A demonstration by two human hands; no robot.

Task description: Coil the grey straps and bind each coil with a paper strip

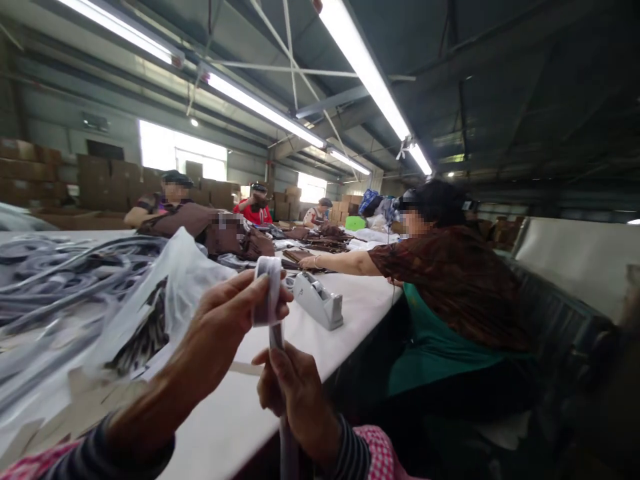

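My left hand [227, 313] is raised above the white table [215, 417], its fingers closed on a small coil of grey strip [267, 291]. Below the coil, my right hand [297, 387] pinches the grey strip [277, 337] that hangs down from it. The strip's lower part runs past my right wrist and out of view at the bottom. Just beyond both hands, a white tape dispenser [319, 301] stands on the table.
Loose grey strips [75, 267] heap on the left, beside a clear plastic bag [183, 273]. Brown fabric [200, 227] lies farther back. At the right, a person in a green apron [440, 340] reaches across the table. Several people sit behind.
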